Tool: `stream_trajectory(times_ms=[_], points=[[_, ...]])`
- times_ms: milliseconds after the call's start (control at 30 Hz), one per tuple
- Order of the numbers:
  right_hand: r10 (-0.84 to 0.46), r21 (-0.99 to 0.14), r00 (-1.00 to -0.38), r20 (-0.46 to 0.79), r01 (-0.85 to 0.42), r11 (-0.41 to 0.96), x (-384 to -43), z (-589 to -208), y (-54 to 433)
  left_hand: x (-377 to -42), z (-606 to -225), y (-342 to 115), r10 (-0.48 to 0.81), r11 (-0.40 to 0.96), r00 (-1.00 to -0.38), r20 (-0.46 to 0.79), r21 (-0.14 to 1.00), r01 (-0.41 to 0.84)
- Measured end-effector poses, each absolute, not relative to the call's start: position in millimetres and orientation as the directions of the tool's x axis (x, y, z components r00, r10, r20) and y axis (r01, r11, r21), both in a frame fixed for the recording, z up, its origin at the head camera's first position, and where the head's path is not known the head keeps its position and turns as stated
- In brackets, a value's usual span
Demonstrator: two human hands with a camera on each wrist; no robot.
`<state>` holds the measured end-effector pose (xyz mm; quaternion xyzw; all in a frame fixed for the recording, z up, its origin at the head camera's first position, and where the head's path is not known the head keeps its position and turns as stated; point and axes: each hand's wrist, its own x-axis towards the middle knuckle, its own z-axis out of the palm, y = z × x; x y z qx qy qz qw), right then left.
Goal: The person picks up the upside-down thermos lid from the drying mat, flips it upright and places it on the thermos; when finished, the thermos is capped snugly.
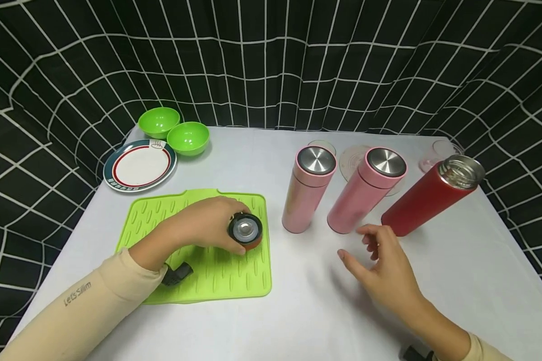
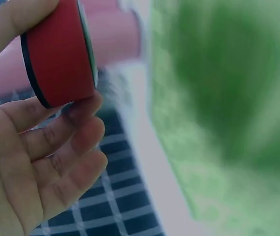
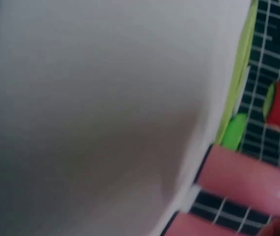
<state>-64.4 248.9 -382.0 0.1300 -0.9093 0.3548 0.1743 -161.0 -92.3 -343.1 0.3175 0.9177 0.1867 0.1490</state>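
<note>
My left hand pinches a red bottle lid between thumb and fingers. From the head view the lid shows a black rim and a grey inside facing up, held over a light green ribbed mat. The left wrist view has the lid clear of the mat. Empty and loosely bent, my right hand hovers over the white table, close to the lower ends of a pink bottle and a lidless red bottle. Only a bit of it shows in the right wrist view's lower corner.
Another pink bottle with a steel cap stands right of the mat. Two green bowls and a rimmed plate sit at the back left. Behind the bottles are a pinkish disc and a clear pink glass. Dark grid cloth surrounds the table.
</note>
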Motion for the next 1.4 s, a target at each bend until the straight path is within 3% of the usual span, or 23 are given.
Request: stream_trajectory(times_ms=[67,133,233,367,567,800,867,933,1000,1033,1133,1233,1300,1400], points=[[-0.2,-0.595,-0.887,0.416,-0.432,0.678,-60,-380,241,-149,-332,-82,0.68,0.685,-0.727,-0.097,0.44,0.581],[-0.271,-0.653,-0.902,0.336,-0.431,0.623,-58,-377,232,-135,-322,-69,0.719,0.645,-0.694,-0.038,0.41,0.645],[-0.361,-0.809,-0.924,0.126,-0.307,0.501,-57,-371,221,-117,-312,-50,0.778,0.582,-0.628,0.028,0.345,0.736],[-0.453,-0.921,-0.886,-0.095,-0.095,0.378,-59,-364,215,-102,-310,-26,0.848,0.487,-0.529,0.035,0.343,0.803],[-0.48,-0.941,-0.853,-0.204,0.035,0.337,-60,-360,212,-97,-316,-11,0.874,0.444,-0.486,0.029,0.359,0.821],[-0.481,-0.964,-0.861,-0.165,0.036,0.265,-61,-359,211,-99,-316,-12,0.852,0.463,-0.52,0.06,0.379,0.801],[-0.445,-0.968,-0.894,-0.053,-0.063,0.242,-60,-358,211,-99,-317,-12,0.838,0.456,-0.535,0.109,0.399,0.796],[-0.413,-0.942,-0.898,0.152,-0.258,0.213,-60,-357,212,-99,-317,-13,0.812,0.45,-0.565,0.149,0.457,0.767],[-0.381,-0.825,-0.824,0.42,-0.521,0.218,-61,-355,213,-100,-318,-14,0.777,0.437,-0.607,0.167,0.552,0.711],[-0.365,-0.718,-0.744,0.559,-0.655,0.235,-63,-353,213,-100,-318,-14,0.763,0.422,-0.625,0.165,0.606,0.675],[-0.349,-0.343,-0.412,0.842,-0.907,0.242,-70,-348,208,-102,-320,-15,0.726,0.372,-0.674,0.137,0.746,0.552],[-0.327,-0.062,-0.143,0.934,-0.967,0.246,-77,-342,201,-104,-323,-13,0.718,0.284,-0.677,0.16,0.821,0.495],[-0.32,0.024,-0.056,0.946,-0.971,0.239,-78,-339,198,-104,-326,-12,0.711,0.23,-0.676,0.196,0.843,0.487],[-0.361,0.049,-0.038,0.932,-0.972,0.229,-79,-334,200,-104,-328,-12,0.689,0.179,-0.68,0.251,0.851,0.494]])
